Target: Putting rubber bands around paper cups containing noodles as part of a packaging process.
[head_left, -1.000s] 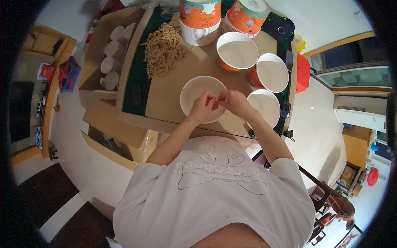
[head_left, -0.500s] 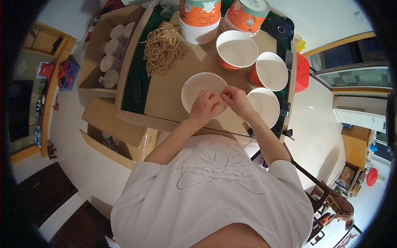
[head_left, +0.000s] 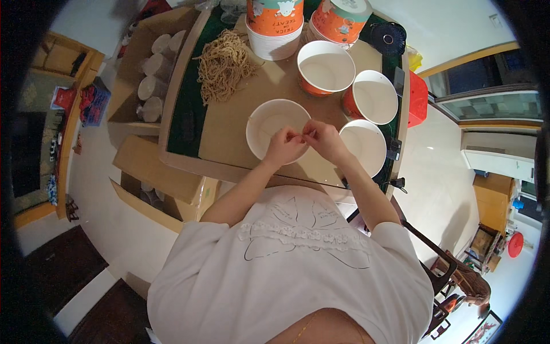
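White-lined bucket on cardboard sheet, before person. Left hand and right hand meet at its near-right rim, fingertips pinched together — cannot tell what's between. Bucket likely light, thin-walled, dentable; best held just under rim. Tan cord pile farther left — probably soft, limp.

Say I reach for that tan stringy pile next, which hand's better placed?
Probably your left hand: it's nearer the tan stringy pile, which lies ahead and to its left. Your right hand sits farther over, toward the nearest open tub on the right.
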